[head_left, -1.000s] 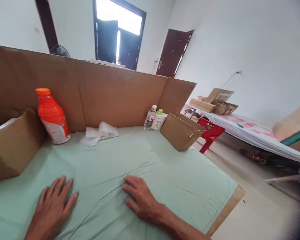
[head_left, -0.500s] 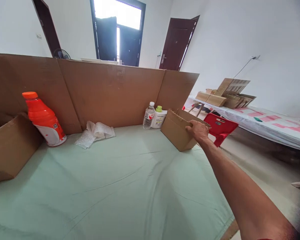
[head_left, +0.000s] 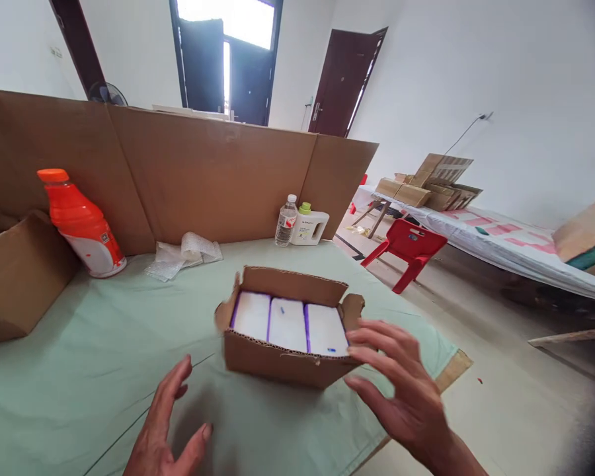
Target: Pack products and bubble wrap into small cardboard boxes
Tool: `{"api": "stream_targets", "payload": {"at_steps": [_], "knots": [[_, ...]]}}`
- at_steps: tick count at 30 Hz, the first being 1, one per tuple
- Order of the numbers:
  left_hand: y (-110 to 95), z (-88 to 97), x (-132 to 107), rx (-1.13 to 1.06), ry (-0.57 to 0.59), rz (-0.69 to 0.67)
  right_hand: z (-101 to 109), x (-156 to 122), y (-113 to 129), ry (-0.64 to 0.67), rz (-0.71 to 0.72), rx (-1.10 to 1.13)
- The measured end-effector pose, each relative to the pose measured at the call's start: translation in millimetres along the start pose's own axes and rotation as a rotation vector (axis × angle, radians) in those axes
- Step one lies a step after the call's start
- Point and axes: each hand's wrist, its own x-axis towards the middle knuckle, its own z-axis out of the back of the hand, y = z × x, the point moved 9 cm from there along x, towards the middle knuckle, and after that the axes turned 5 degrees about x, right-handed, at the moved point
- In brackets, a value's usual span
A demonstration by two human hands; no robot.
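Note:
An open-topped cardboard box (head_left: pixel 272 365) sits near the front of the green-covered table. Inside it, three white packs (head_left: pixel 287 325) with purple edges stand side by side. My right hand (head_left: pixel 404 380) is at the box's right end, fingers spread and curved; the fingertips overlap its near right corner, and I cannot tell whether they touch it. To the left of the box, apart from it, my left hand (head_left: pixel 166 420) is raised above the cloth with thumb and fingers apart and nothing in it.
A cardboard screen (head_left: pixel 218 175) runs along the back. Before it stand a large orange bottle (head_left: pixel 86 231), bubble wrap (head_left: pixel 183 254), a clear water bottle (head_left: pixel 286 223) and a white jug (head_left: pixel 310 227). Another cardboard box (head_left: pixel 24 277) is at left; a red chair (head_left: pixel 409 241) stands beyond the table.
The cardboard box has come from the back right to the front middle, turned so its contents show. My right hand has loosened from its rim, and my left hand has entered view.

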Motion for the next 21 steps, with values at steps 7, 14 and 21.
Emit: {"api": "stream_targets", "payload": {"at_steps": [7,14,21], "knots": [[15.4,-4.2,-11.5,-0.087,-0.025,0.001,-65.4,-106.5,-81.3,-0.173,-0.967,0.540],[39.8,4.6,4.4,-0.211,-0.033,0.025,-167.6,-105.7,-71.9,-0.077,-1.150,0.882],[73.9,94.2,76.9,-0.136,-0.244,0.155,-269.3,1.6,-28.7,0.156,-0.832,0.974]]}}
